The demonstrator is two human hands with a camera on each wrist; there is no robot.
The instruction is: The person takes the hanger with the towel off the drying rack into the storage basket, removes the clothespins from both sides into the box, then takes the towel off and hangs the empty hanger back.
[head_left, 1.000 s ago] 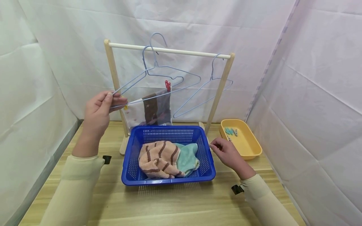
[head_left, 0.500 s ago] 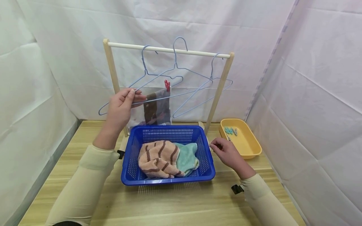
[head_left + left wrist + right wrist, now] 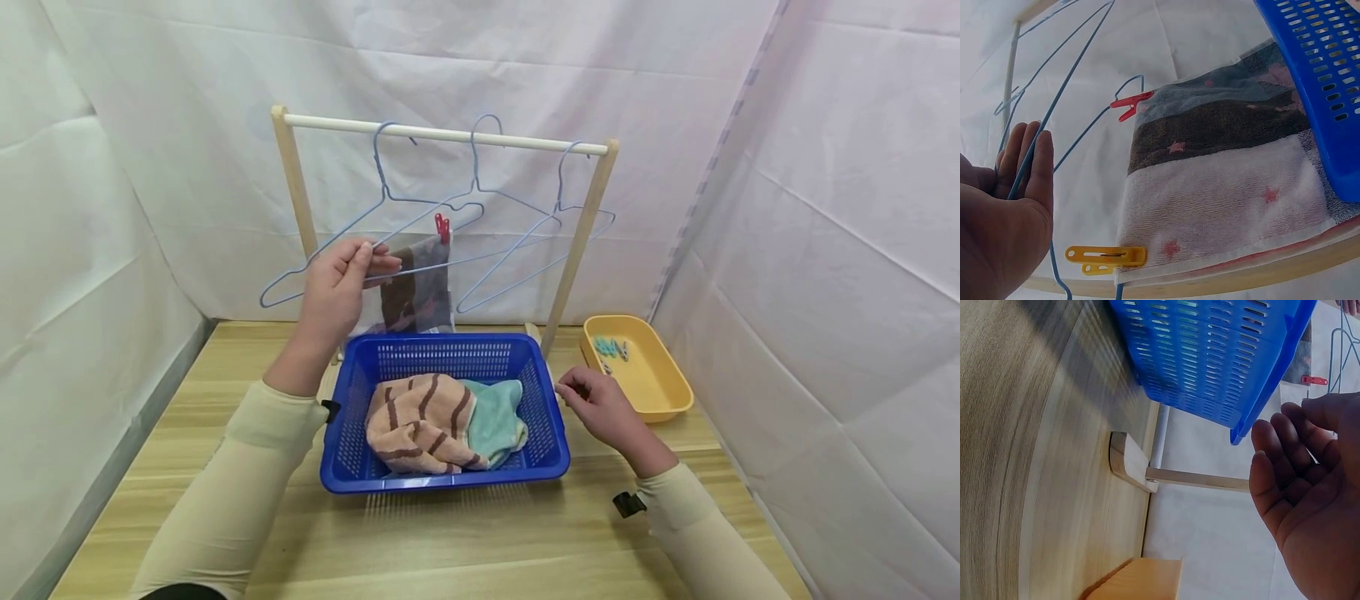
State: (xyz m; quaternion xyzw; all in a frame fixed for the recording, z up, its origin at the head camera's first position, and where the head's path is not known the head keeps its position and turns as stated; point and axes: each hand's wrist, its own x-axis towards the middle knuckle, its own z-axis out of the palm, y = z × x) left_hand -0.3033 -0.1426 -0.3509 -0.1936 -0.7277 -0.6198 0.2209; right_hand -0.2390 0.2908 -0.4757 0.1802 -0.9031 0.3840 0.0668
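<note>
Between thumb and fingers, my left hand pinches the left side of a blue wire clothes hanger. This hanger's hook reaches over the white rail, roughly midway along it. Behind the hand, another hanger carries a small star-patterned towel, fastened by a red clothespin and a yellow clothespin. A third hanger hangs at the right end. Beside the right rim of the blue basket, my right hand stays with loosely curled fingers, holding nothing.
A striped tan towel and a turquoise cloth lie in the basket. At the right, a yellow tray holds several clothespins. The rack's wooden posts stand behind the basket on the wooden table.
My left hand has moved right, carrying the hanger away from the towel's hanger. The held hanger's hook has come down from above the rail onto it. My right hand has stayed put.
</note>
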